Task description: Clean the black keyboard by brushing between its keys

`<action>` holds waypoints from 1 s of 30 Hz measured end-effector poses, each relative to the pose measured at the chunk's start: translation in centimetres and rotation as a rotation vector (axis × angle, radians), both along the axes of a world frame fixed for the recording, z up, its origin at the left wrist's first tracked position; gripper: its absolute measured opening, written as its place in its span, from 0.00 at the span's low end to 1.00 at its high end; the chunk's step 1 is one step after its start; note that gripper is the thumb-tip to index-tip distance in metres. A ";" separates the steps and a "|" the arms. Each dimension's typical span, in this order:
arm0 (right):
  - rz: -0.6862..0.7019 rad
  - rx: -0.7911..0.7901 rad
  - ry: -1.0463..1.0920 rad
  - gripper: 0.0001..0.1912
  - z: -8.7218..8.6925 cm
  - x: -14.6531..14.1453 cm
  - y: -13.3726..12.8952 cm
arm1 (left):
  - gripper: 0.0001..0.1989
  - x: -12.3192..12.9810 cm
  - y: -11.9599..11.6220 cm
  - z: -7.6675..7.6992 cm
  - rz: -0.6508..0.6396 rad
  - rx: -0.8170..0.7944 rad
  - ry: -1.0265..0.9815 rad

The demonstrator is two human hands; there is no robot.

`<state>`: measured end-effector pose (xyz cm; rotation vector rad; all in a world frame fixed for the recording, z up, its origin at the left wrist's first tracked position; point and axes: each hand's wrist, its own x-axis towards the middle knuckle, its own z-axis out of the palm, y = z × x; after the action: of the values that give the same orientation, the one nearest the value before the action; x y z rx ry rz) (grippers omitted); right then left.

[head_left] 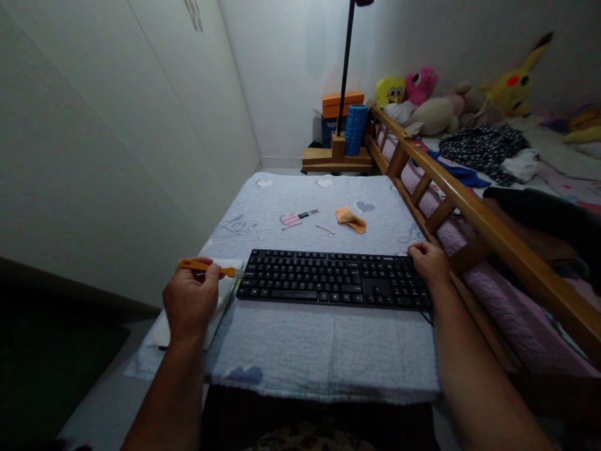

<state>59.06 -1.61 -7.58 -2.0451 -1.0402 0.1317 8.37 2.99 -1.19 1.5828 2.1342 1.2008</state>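
Note:
A black keyboard point(305, 275) lies across the cloth-covered table. My left hand point(191, 300) is closed around the orange handle of a small brush point(220, 270), whose pale bristles reach the keyboard's left edge. At the opposite end, my right hand point(431, 263) grips the keyboard's right edge, its thumb and fingers bent there. Beyond the keyboard are a crumpled orange cloth point(351, 219), a thin tool with a black middle point(304, 215) and a cotton swab point(325, 229). White paper or cloth point(220, 313) lies beneath and beside my left hand.
The light blue quilted cover point(328, 351) drapes over the table. A wooden bed rail point(451, 194) runs along the right, with plush toys and clothes behind it. White cabinet doors point(117, 125) stand at left. At the back are a blue foam roller point(356, 130) and a black pole point(346, 62).

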 end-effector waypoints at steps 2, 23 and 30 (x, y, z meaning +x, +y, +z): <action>0.008 0.002 -0.008 0.14 -0.1 0.1 0.0 | 0.14 0.5 -0.4 0.2 -0.005 0.034 -0.081; 0.016 0.012 -0.002 0.13 0.0 -0.1 0.0 | 0.18 7.3 -2.9 -1.2 -0.361 -0.098 -0.549; 0.019 0.023 -0.006 0.12 -0.3 0.1 0.0 | 0.17 3.9 -2.0 -0.7 -0.256 -0.069 -0.400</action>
<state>59.13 -1.61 -7.87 -2.0166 -1.0602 0.1236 12.23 1.01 -1.86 1.3939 1.6523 1.2200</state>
